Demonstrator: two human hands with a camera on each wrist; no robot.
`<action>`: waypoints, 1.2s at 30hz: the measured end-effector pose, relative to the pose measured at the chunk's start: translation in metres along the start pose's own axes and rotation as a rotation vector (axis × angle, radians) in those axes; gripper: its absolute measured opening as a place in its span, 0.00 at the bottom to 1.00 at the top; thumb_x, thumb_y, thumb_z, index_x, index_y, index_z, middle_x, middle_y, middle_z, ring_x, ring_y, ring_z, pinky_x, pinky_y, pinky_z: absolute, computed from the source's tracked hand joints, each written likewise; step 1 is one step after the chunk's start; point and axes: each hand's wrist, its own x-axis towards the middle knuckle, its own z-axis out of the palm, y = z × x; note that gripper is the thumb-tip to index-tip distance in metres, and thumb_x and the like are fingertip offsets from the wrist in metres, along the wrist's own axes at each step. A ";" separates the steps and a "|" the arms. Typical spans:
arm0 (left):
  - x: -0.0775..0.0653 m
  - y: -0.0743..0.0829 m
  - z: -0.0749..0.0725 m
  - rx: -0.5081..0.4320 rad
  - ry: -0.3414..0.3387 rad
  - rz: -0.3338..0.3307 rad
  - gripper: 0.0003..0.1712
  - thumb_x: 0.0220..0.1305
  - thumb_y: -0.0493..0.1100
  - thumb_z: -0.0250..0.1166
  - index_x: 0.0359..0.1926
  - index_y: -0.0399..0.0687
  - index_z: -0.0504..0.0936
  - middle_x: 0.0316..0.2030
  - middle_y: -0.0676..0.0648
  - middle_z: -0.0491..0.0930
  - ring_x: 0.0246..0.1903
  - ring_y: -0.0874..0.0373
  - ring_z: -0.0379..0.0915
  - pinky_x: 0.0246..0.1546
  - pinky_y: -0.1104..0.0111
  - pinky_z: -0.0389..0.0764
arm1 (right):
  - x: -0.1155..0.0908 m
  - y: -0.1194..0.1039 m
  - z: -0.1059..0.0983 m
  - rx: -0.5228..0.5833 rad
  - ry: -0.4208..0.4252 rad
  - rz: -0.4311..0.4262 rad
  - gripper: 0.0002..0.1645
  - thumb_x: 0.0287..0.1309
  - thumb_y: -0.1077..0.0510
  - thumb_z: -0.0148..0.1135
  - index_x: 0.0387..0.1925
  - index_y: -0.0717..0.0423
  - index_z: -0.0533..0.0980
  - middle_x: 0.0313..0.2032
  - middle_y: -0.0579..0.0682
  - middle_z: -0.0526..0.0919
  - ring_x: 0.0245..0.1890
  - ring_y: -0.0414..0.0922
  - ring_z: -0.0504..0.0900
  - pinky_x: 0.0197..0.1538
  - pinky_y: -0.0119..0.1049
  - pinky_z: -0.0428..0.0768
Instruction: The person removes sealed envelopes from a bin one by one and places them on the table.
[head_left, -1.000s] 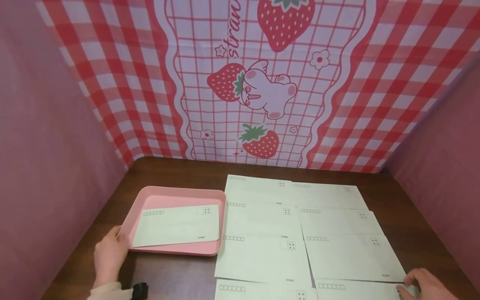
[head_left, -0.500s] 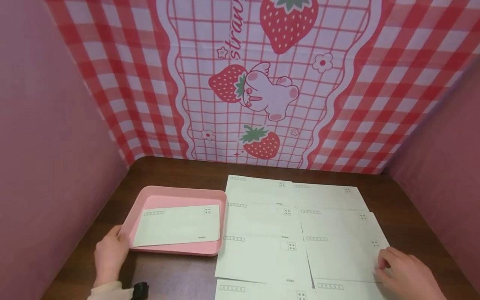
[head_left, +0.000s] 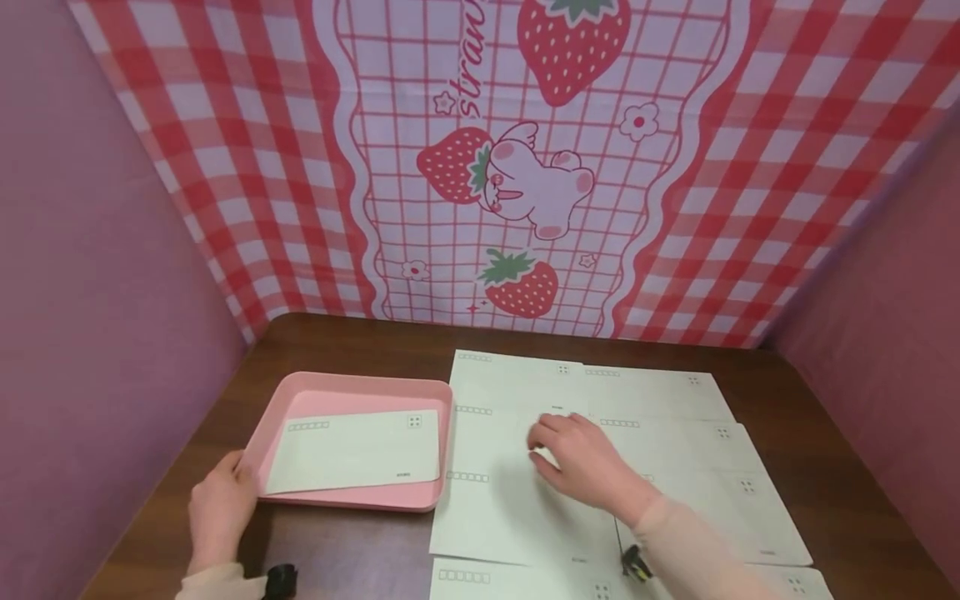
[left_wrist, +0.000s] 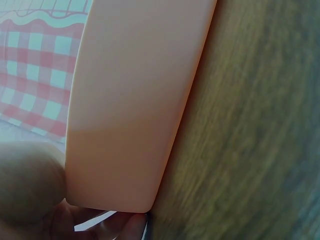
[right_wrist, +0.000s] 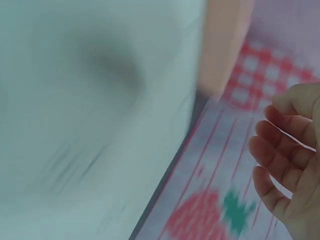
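Observation:
My left hand (head_left: 223,504) holds the pink tray (head_left: 397,498) at its near left corner. Thumb and fingers meet round that corner in the left wrist view, against the tray's outer wall (left_wrist: 130,125). An envelope (head_left: 348,454) with printed boxes lies inside the tray. Over the left column of laid-out envelopes (head_left: 510,529) hovers my right hand (head_left: 581,458), its fingers loosely bent and nothing between them. The right wrist view shows the same hand (right_wrist: 295,155) with bare fingertips, while white paper (right_wrist: 75,125) blurs past beside it.
Overlapping envelopes in two columns cover the right side of the wooden table (head_left: 360,329); the right column's envelopes (head_left: 667,383) reach toward its back. A checkered strawberry cloth (head_left: 480,167) hangs behind. Pink walls (head_left: 112,333) stand at both sides.
My right hand has swept left and away from me, from the near right envelope's edge to above the left column. The left hand stays at the tray corner.

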 end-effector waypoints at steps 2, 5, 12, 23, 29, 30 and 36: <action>-0.001 0.001 0.001 -0.002 -0.002 0.000 0.18 0.58 0.39 0.43 0.48 0.37 0.69 0.42 0.28 0.69 0.38 0.28 0.63 0.32 0.47 0.64 | 0.025 -0.020 0.006 0.034 0.007 -0.066 0.08 0.45 0.49 0.59 0.30 0.43 0.73 0.29 0.37 0.73 0.31 0.34 0.72 0.40 0.35 0.71; -0.002 0.002 0.002 -0.004 -0.014 0.001 0.18 0.59 0.39 0.42 0.48 0.36 0.68 0.42 0.28 0.69 0.38 0.28 0.64 0.32 0.47 0.64 | 0.057 -0.047 0.014 0.044 -0.023 -0.139 0.09 0.47 0.49 0.57 0.33 0.46 0.73 0.31 0.40 0.74 0.31 0.36 0.72 0.37 0.33 0.70; -0.002 0.003 0.001 -0.001 -0.006 -0.009 0.18 0.58 0.39 0.42 0.48 0.36 0.68 0.43 0.28 0.69 0.39 0.27 0.63 0.33 0.46 0.64 | 0.110 -0.084 0.035 0.024 -0.252 -0.142 0.24 0.46 0.43 0.57 0.44 0.50 0.71 0.38 0.44 0.73 0.35 0.38 0.73 0.39 0.32 0.72; -0.001 0.001 0.003 0.006 -0.025 -0.027 0.18 0.59 0.39 0.43 0.49 0.36 0.68 0.44 0.28 0.69 0.40 0.28 0.63 0.35 0.46 0.63 | 0.141 -0.088 0.071 0.092 -0.584 0.111 0.62 0.23 0.33 0.66 0.62 0.50 0.51 0.59 0.49 0.60 0.57 0.44 0.60 0.57 0.39 0.59; 0.000 0.003 0.000 0.004 -0.020 -0.030 0.19 0.59 0.39 0.42 0.49 0.35 0.67 0.44 0.28 0.68 0.40 0.28 0.62 0.36 0.46 0.63 | 0.145 -0.087 0.072 0.092 -0.586 0.121 0.64 0.21 0.32 0.66 0.63 0.48 0.49 0.60 0.49 0.57 0.58 0.45 0.57 0.59 0.41 0.56; 0.000 0.004 -0.001 0.003 -0.017 -0.034 0.19 0.59 0.39 0.42 0.49 0.36 0.68 0.44 0.28 0.69 0.40 0.28 0.63 0.36 0.46 0.63 | 0.146 -0.087 0.071 0.088 -0.581 0.116 0.64 0.21 0.32 0.66 0.63 0.48 0.49 0.60 0.50 0.57 0.58 0.45 0.57 0.59 0.41 0.56; 0.002 0.003 -0.003 0.005 -0.018 -0.051 0.19 0.59 0.38 0.42 0.49 0.36 0.67 0.44 0.28 0.68 0.40 0.28 0.62 0.35 0.47 0.63 | 0.148 -0.091 0.068 0.050 -0.567 0.096 0.64 0.21 0.32 0.66 0.62 0.49 0.49 0.60 0.51 0.57 0.58 0.46 0.57 0.59 0.42 0.55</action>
